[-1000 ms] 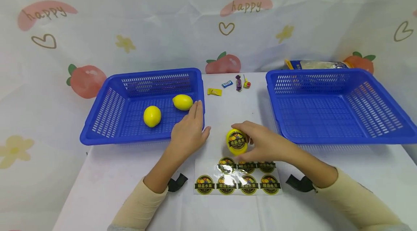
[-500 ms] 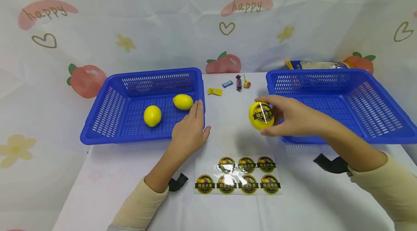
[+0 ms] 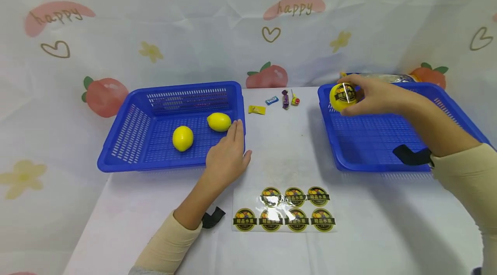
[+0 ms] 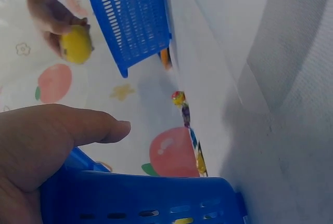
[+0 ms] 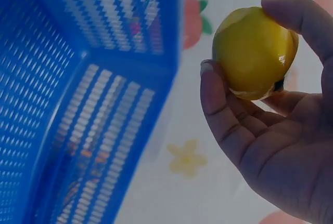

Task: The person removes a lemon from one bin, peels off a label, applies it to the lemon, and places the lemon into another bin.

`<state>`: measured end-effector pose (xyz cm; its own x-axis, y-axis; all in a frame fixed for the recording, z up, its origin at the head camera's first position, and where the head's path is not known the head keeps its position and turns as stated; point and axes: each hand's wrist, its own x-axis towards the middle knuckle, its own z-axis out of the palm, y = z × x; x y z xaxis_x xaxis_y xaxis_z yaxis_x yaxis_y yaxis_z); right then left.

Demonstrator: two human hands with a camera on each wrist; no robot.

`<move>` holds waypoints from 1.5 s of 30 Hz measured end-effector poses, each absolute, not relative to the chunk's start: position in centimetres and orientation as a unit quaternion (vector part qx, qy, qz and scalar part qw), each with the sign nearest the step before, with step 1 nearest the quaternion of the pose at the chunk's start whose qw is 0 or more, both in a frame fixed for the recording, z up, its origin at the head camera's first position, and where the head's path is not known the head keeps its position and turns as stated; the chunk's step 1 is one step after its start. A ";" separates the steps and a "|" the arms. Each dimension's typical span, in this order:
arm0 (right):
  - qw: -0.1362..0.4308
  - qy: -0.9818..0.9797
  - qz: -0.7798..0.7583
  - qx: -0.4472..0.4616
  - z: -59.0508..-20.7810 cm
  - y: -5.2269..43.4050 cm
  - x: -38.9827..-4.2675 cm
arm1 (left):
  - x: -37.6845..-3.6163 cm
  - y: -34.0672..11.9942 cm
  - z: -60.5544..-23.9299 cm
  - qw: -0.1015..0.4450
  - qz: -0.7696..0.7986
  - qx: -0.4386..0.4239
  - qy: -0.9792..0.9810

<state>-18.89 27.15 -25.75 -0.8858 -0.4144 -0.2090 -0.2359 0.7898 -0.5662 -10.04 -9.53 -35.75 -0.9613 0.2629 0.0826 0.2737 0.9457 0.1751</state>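
Note:
My right hand (image 3: 376, 96) grips a yellow lemon (image 3: 341, 98) with a round black fruit sticker on its face. In the head view the lemon overlaps the back left corner of the right blue basket (image 3: 337, 154). The right wrist view shows thumb and fingers curled round the lemon (image 5: 255, 52), beside the basket's slotted wall. My left hand (image 3: 226, 154) lies with straight fingers at the right rim of the left blue basket (image 3: 155, 166). Inside that basket are two lemons, one near the middle (image 3: 182, 138) and another (image 3: 219, 122) close to my left fingertips.
A clear sheet of round stickers (image 3: 284, 210) lies at the front of the white table. Between the baskets, towards the back, are a yellow-wrapped candy (image 3: 256, 110), a blue one (image 3: 272, 100), a purple one (image 3: 285, 99) and a lollipop (image 3: 295, 100). A package (image 3: 392, 77) stands behind the right basket.
My right hand has carried the stickered lemon from above the sticker sheet up and to the right, over to the right basket. The left hand has stayed at its rim.

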 end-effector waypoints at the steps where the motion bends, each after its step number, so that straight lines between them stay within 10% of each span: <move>1: 0.166 0.932 -0.271 -0.176 -25.9 27.5 -19.4 | -10.0 -9.5 -35.7 0.032 -0.092 -0.137 -0.986; 28: 0.279 0.927 -0.197 -0.152 -33.5 27.1 -24.4 | -10.0 -9.5 -35.9 0.042 -0.088 -0.141 -0.985; 45: 0.215 0.953 -0.146 -0.156 -33.2 27.2 -23.2 | -9.9 -9.5 -36.3 0.051 -0.081 -0.139 -0.986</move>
